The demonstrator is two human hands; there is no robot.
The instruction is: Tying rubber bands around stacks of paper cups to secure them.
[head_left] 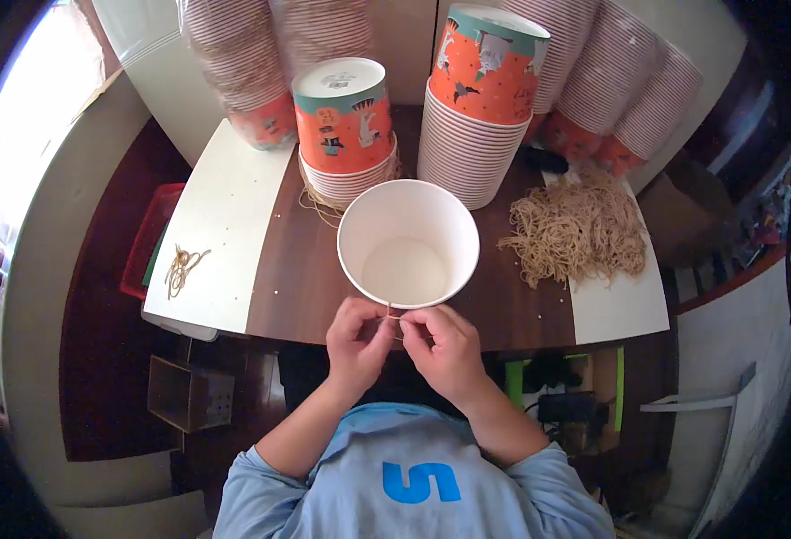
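Observation:
A large white paper bucket (410,235) stands mouth up near the table's front edge, its inside bare. At its near rim, a thin tan cord (393,316) runs between my two hands. My left hand (359,340) pinches the cord with thumb and fingertips. Close beside it, my right hand (440,341) is also closed, the cord at its thumb and forefinger. Both hands touch or nearly touch the bucket's rim; which of these I cannot tell. The bucket's outer wall is mostly hidden.
Behind stand two stacks of upside-down orange and green buckets (341,126) (483,135). Wrapped bucket stacks (234,54) rise farther back. A tangled heap of tan cord (584,229) lies at right, a small cord bundle (184,268) at left. A cardboard box (189,393) sits below the table (296,269).

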